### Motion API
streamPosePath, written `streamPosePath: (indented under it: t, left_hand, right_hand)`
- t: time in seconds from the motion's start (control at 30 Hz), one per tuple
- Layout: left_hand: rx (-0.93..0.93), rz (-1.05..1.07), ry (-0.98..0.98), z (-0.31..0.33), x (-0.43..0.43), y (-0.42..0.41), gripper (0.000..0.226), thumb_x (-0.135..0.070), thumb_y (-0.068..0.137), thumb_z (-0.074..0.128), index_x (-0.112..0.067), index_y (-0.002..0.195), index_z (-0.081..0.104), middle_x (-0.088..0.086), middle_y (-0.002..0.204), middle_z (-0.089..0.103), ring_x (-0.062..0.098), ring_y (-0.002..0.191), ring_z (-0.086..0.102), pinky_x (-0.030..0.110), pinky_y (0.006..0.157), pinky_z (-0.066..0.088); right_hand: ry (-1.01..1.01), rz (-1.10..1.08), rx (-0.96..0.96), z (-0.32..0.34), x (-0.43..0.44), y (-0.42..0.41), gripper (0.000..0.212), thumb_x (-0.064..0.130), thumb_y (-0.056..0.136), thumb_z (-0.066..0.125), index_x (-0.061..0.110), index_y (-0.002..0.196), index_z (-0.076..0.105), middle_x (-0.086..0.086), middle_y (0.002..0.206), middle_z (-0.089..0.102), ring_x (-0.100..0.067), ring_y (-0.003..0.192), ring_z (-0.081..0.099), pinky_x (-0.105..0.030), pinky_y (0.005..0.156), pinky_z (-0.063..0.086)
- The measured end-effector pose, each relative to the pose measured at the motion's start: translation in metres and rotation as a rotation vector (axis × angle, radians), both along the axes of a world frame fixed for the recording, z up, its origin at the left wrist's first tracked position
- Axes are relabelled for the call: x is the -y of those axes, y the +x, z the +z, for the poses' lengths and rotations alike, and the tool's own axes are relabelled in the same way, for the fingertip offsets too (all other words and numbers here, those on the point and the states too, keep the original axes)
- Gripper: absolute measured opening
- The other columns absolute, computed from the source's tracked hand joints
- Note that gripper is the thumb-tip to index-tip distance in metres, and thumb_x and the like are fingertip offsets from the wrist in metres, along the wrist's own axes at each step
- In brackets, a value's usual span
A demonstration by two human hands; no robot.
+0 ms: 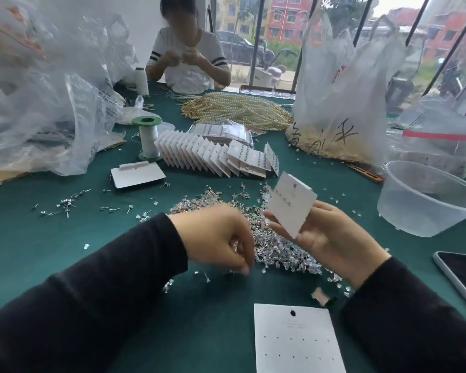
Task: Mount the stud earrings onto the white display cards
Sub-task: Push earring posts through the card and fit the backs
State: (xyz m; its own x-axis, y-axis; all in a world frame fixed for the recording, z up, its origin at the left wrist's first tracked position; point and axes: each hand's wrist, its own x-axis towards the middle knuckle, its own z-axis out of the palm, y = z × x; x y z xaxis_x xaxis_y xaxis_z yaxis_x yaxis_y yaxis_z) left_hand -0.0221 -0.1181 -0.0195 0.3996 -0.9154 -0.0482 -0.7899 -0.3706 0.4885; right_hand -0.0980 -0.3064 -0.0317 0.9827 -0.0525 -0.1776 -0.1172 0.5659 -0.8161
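Black handwritten characters on the plastic bag [334,109] are illegible.

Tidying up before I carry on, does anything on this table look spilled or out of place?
Loose stud earrings lie strewn over the green table, well left of the main pile. The row of display cards leans over like dominoes. Nothing looks damaged.

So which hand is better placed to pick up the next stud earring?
Left. The left hand hangs fingertips-down directly over the pile of silver stud earrings, while the right hand is busy holding the small white display card.
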Motion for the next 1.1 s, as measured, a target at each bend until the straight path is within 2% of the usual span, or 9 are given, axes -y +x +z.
streamPosePath:
  t: [0.1,0.17,0.27,0.5,0.67,0.8,0.93,1.03,1.1]
  left_hand:
    - [0.056,-0.035,0.044,-0.007,0.000,0.001,0.010,-0.023,0.069,0.076,-0.023,0.079,0.073,-0.002,0.082,0.065,0.010,0.074,0.055,0.028,0.072,0.046]
    - [0.036,-0.020,0.018,-0.007,-0.003,0.004,0.008,-0.021,0.069,0.076,-0.023,0.077,0.074,-0.002,0.080,0.065,0.008,0.071,0.054,0.027,0.070,0.046]
    - [0.024,-0.008,-0.025,-0.009,-0.004,0.002,0.006,-0.018,0.072,0.073,-0.023,0.074,0.073,0.000,0.077,0.066,0.009,0.069,0.052,0.025,0.068,0.045]
    - [-0.156,0.133,-0.368,-0.008,0.003,-0.003,0.012,-0.009,0.082,0.064,-0.019,0.076,0.062,-0.003,0.068,0.065,0.017,0.063,0.060,0.028,0.063,0.051]
    - [-0.587,0.238,-0.634,-0.007,0.006,-0.005,0.014,-0.006,0.067,0.072,-0.001,0.080,0.068,0.014,0.075,0.071,0.014,0.061,0.064,0.024,0.063,0.055]
    - [-0.786,0.273,-0.730,-0.004,0.007,-0.006,0.018,-0.009,0.058,0.070,-0.003,0.075,0.067,0.010,0.068,0.071,0.015,0.057,0.065,0.021,0.057,0.054]
    - [-0.936,0.341,-0.658,-0.007,0.009,-0.010,0.008,-0.006,0.060,0.070,-0.004,0.068,0.068,0.012,0.065,0.070,0.016,0.054,0.065,0.020,0.052,0.053]
    - [-0.975,0.371,-0.568,-0.008,0.011,-0.014,0.008,0.007,0.072,0.066,0.001,0.068,0.070,0.013,0.062,0.069,0.015,0.051,0.064,0.019,0.050,0.052]
    - [-0.989,0.397,-0.545,-0.008,0.012,-0.015,0.012,0.009,0.073,0.064,0.002,0.065,0.071,0.012,0.060,0.069,0.014,0.048,0.063,0.018,0.047,0.051]
  right_hand:
    - [0.127,0.063,-0.008,-0.004,0.001,0.000,0.036,-0.001,0.066,0.069,-0.010,0.101,0.064,-0.033,0.108,0.062,-0.043,0.096,0.064,-0.042,0.074,0.058]
    - [0.245,0.093,-0.019,-0.004,0.002,-0.002,0.050,-0.006,0.049,0.083,-0.014,0.096,0.067,-0.036,0.112,0.058,-0.044,0.096,0.063,-0.043,0.071,0.058]
    - [0.392,0.088,-0.041,0.000,0.001,-0.005,0.070,-0.014,0.032,0.086,-0.020,0.097,0.062,-0.040,0.115,0.054,-0.048,0.095,0.062,-0.047,0.066,0.058]
    - [0.427,0.103,-0.025,0.004,-0.004,-0.008,0.076,-0.016,0.032,0.085,-0.020,0.104,0.060,-0.041,0.114,0.054,-0.049,0.090,0.063,-0.048,0.067,0.057]
    - [0.404,0.145,-0.033,0.000,-0.008,-0.007,0.067,-0.014,0.035,0.085,-0.019,0.098,0.063,-0.037,0.109,0.059,-0.044,0.086,0.066,-0.047,0.070,0.057]
    - [0.301,0.141,-0.018,-0.005,-0.011,-0.007,0.066,-0.007,0.038,0.088,-0.012,0.100,0.066,-0.031,0.112,0.061,-0.037,0.090,0.067,-0.044,0.074,0.057]
    - [0.090,0.139,0.020,-0.009,-0.014,-0.008,0.052,0.001,0.055,0.081,-0.008,0.104,0.065,-0.025,0.108,0.063,-0.031,0.091,0.065,-0.041,0.085,0.051]
    - [-0.030,0.042,0.028,-0.013,-0.017,-0.007,0.061,-0.002,0.061,0.067,-0.018,0.117,0.048,-0.022,0.093,0.066,-0.025,0.076,0.067,-0.035,0.071,0.058]
    - [-0.124,0.016,0.069,-0.013,-0.021,-0.008,0.050,0.001,0.062,0.064,-0.012,0.108,0.053,-0.018,0.085,0.066,-0.021,0.067,0.067,-0.031,0.064,0.058]
